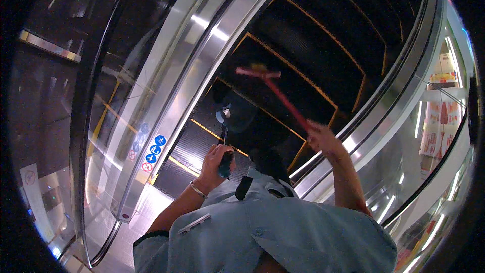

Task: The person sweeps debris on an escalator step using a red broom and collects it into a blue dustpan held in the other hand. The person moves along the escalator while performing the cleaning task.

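Observation:
My right hand point(322, 136) grips the end of a red long-handled tool point(286, 100). Its T-shaped head point(258, 72), blurred, looks like that of a squeegee and hangs over the dark escalator steps point(299, 57). Something yellowish shows behind the head. On the left, my left hand point(215, 165) is closed around a dark teal grip point(226, 163). A thin rod runs from near that hand towards a dark blue pan-like thing point(238, 112), perhaps a dustpan, with a small whitish piece on it. Shadow hides its outline.
Yellow lines edge the grooved steps. Metal skirting with blue and red pictogram stickers point(155, 149) and a glass balustrade with a black handrail point(85, 113) stand at left. Another metal-edged balustrade point(379, 117) curves along the right, with lit shelves of goods point(441, 121) beyond it.

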`<state>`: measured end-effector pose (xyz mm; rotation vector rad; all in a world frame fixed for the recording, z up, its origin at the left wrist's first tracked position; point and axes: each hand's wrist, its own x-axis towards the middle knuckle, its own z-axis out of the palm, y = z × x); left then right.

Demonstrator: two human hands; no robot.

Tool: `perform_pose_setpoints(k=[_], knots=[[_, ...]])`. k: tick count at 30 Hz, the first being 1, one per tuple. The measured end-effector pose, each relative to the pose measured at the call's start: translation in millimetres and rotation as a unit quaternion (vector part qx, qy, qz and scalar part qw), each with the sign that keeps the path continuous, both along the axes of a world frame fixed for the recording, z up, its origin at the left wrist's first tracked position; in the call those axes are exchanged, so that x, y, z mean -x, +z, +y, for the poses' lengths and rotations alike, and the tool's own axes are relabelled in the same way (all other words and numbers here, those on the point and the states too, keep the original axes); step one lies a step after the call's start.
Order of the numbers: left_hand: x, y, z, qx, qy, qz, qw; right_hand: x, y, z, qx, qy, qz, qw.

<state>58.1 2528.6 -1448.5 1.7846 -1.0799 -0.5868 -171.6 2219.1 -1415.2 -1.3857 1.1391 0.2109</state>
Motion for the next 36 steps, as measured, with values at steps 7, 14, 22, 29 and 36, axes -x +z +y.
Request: perform_pose_setpoints(k=[7,14,22,29,36], knots=[[-28,-1,21,0.000,0.005,0.009,1.000,-139,-109,-101,-0.146,-0.050,-0.059,0.986],[-41,-30,40,0.019,0.027,0.008,0.999,-94,-72,31,-0.164,0.053,0.037,0.984],[-39,-45,53,0.099,0.004,-0.035,0.994,73,10,177,-0.339,-0.188,-0.003,0.922],[-21,-44,83,0.020,-0.030,0.110,0.993,142,131,237,-0.217,-0.323,-0.027,0.921],[6,-50,89,0.019,-0.082,0.169,0.982,228,154,227,0.019,-0.406,0.020,0.914]])
